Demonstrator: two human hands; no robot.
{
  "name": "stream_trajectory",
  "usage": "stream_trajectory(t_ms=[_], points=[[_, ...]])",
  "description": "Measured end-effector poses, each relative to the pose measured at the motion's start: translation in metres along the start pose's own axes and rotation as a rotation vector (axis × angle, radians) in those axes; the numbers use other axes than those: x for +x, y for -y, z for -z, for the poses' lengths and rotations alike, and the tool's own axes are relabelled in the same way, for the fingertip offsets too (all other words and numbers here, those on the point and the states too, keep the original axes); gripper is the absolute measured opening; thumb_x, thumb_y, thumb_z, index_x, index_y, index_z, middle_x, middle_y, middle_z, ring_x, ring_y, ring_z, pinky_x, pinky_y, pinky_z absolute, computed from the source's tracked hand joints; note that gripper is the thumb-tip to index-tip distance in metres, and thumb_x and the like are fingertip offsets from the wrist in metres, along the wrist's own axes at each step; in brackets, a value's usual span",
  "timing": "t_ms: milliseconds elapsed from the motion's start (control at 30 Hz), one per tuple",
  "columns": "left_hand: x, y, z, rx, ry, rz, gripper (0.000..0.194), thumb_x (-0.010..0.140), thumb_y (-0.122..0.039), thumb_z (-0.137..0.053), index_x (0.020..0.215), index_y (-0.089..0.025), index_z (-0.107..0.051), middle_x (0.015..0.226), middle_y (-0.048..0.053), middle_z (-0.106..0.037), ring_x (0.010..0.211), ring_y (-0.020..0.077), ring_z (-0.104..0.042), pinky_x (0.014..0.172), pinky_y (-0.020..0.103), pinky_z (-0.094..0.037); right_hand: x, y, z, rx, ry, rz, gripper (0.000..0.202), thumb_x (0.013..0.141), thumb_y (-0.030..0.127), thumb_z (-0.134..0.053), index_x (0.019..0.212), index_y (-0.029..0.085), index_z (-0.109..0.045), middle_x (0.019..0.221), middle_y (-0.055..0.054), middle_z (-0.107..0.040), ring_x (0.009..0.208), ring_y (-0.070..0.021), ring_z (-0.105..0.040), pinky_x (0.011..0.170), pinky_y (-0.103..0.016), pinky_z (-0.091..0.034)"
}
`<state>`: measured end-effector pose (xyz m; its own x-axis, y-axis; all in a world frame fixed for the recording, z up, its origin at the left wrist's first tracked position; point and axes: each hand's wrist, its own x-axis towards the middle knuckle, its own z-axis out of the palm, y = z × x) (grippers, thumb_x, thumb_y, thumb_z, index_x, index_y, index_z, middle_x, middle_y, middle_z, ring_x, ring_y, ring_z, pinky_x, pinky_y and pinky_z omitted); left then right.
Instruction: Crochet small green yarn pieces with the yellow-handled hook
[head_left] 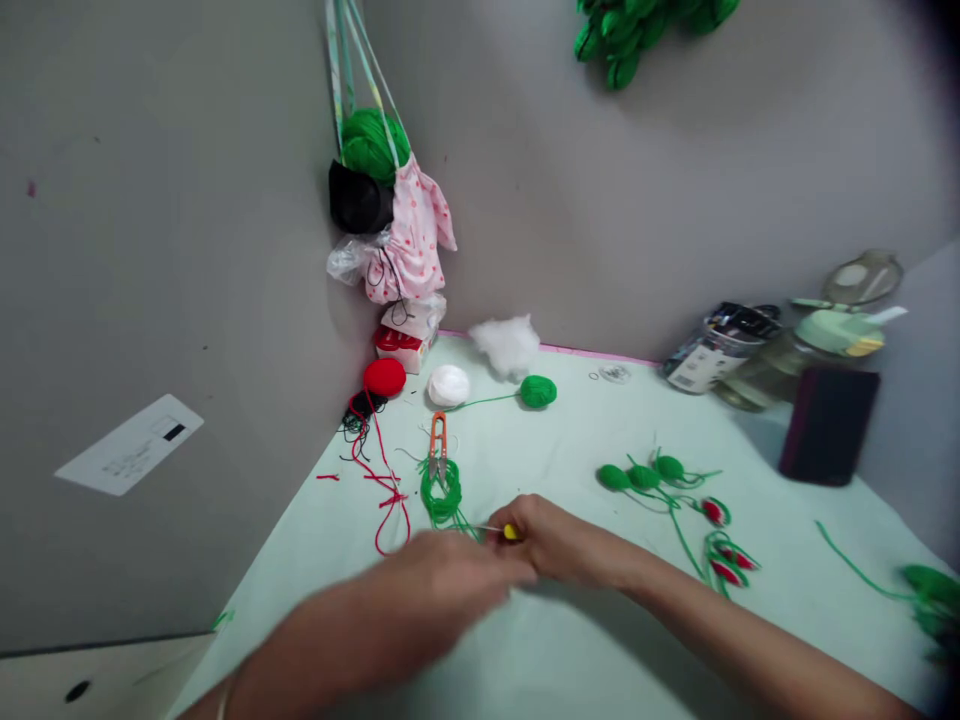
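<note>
Surface [540, 655], pale, with two bare hands over its near part. Right hand [543, 540]: grip closed around a yellow handle [513, 532], held at the fingertips, a thin shaft pointing left from it. Left hand [450, 583]: blurred, reaching across just below the right in view; how far its grip is open, or whether it has hold of anything, cannot be told. Green coil [444, 508], one, just beyond the left hand, loose ends trailing towards the hands; orange snips [439, 432] lie with blades on the coil. Behind, left to right: red ball [385, 377], strand unwound towards the hands; white ball [448, 385]; white fluff [510, 346]; green ball [538, 391]. Right of the hands: three green pods [643, 477] with tails, and red-and-green pieces [727, 572]. Far right: bottle [821, 340], dark phone [829, 425] upright before it. Wall, left corner: hanging pink pouch [414, 235].
</note>
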<state>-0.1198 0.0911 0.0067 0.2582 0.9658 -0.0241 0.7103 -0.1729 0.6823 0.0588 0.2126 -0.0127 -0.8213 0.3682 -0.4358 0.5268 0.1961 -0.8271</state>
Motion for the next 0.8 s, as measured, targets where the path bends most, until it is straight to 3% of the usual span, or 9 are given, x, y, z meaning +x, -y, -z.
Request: stream_trajectory(t_ms=[33,100,167,233,333,467,533,633,800], points=[[0.005,0.005,0.017,0.04,-0.04,0.117,0.017,0.093,-0.032,-0.069,0.108,-0.034,-0.077,0.099,-0.002,-0.081,0.09,0.0216,-0.074,0.084,0.03,-0.056,-0.001,0.0,0.001,-0.007,-0.024,-0.002,0.006,0.074,0.017,-0.059,0.068,0.017,-0.06,0.061,0.005,-0.047,0.062,-0.0105,-0.038,0.059,-0.025,-0.031],[0.021,0.019,0.045,0.087,-0.128,0.224,0.021,0.103,-0.032,-0.056,0.112,-0.03,-0.074,0.106,0.001,-0.08,0.097,0.024,-0.074,0.089,0.036,-0.055,-0.005,0.001,0.004,-0.013,-0.065,-0.002,0.006,0.075,0.017,-0.057,0.071,0.018,-0.061,0.063,0.005,-0.048,0.063,-0.0107,-0.038,0.061,-0.025,-0.031],[0.039,0.037,0.057,0.123,-0.197,0.318,0.02,0.102,-0.031,-0.059,0.114,-0.023,-0.072,0.109,0.007,-0.077,0.101,0.0278,-0.072,0.092,0.044,-0.055,-0.008,0.003,0.008,-0.008,-0.071,-0.001,0.006,0.076,0.018,-0.057,0.074,0.017,-0.063,0.066,0.004,-0.052,0.064,-0.011,-0.04,0.063,-0.025,-0.033],[0.057,0.055,0.053,0.119,-0.214,0.39,0.029,0.098,-0.033,-0.07,0.122,-0.017,-0.069,0.119,0.01,-0.074,0.105,0.0291,-0.071,0.093,0.05,-0.058,-0.011,0.006,0.01,0.0,-0.061,-0.004,0.006,0.076,0.018,-0.058,0.076,0.017,-0.063,0.066,0.004,-0.054,0.064,-0.011,-0.042,0.063,-0.026,-0.035],[0.075,0.075,0.034,0.032,-0.214,0.441,0.039,0.1,-0.036,-0.07,0.135,-0.019,-0.065,0.136,0.012,-0.068,0.112,0.0284,-0.07,0.094,0.05,-0.061,-0.014,0.007,0.009,0.007,-0.069,-0.005,0.006,0.077,0.018,-0.059,0.075,0.017,-0.064,0.066,0.005,-0.053,0.064,-0.011,-0.042,0.063,-0.026,-0.034],[0.078,0.093,0.028,-0.201,-0.252,0.44,0.04,0.101,-0.033,-0.069,0.138,-0.019,-0.062,0.137,0.012,-0.067,0.111,0.028,-0.071,0.093,0.05,-0.062,-0.023,-0.001,0.015,0.021,-0.127,0.005,0.008,0.079,0.021,-0.062,0.079,0.017,-0.068,0.068,0.004,-0.055,0.066,-0.012,-0.043,0.064,-0.026,-0.034],[0.07,0.098,0.037,-0.36,-0.27,0.402,0.036,0.101,-0.036,-0.07,0.131,-0.018,-0.066,0.13,0.011,-0.07,0.106,0.0263,-0.072,0.09,0.047,-0.063,-0.031,-0.007,0.023,0.037,-0.156,0.007,0.01,0.081,0.024,-0.064,0.082,0.017,-0.07,0.07,0.003,-0.057,0.066,-0.0122,-0.044,0.064,-0.026,-0.034],[0.056,0.1,0.052,-0.63,-0.319,0.311,0.03,0.091,-0.043,-0.079,0.103,-0.017,-0.073,0.1,0.007,-0.079,0.097,0.0258,-0.076,0.086,0.04,-0.061,-0.049,-0.014,0.036,0.066,-0.196,-0.001,0.014,0.084,0.03,-0.066,0.085,0.017,-0.072,0.073,0.002,-0.06,0.065,-0.0117,-0.041,0.06,-0.025,-0.031],[0.052,0.09,0.049,-1.019,-0.546,0.227,0.033,0.078,-0.047,-0.087,0.095,-0.023,-0.07,0.091,0.004,-0.077,0.114,0.0311,-0.075,0.092,0.042,-0.062,-0.067,-0.02,0.044,0.173,-0.233,-0.06,0.022,0.088,0.039,-0.064,0.086,0.018,-0.068,0.074,0.002,-0.061,0.058,-0.0099,-0.031,0.051,-0.024,-0.023]])
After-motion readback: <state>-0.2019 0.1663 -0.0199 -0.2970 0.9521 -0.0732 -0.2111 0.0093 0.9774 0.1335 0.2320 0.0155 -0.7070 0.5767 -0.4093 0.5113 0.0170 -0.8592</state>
